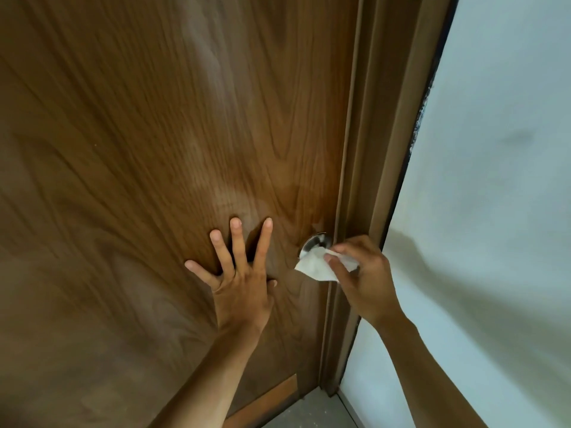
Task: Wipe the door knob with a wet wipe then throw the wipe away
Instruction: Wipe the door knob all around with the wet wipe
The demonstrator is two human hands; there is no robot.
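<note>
Against the door (154, 149), our left hand (239, 273) lay flat and spread; our right hand (361, 273) pinched the limp wipe (315, 264) on the knob (316, 242), best bunched, we judged.

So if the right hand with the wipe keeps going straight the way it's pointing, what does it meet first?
Most likely the metal door knob: the right hand points toward it, and the wet wipe it pinches already overlaps the knob. Whether they touch is unclear.
</note>
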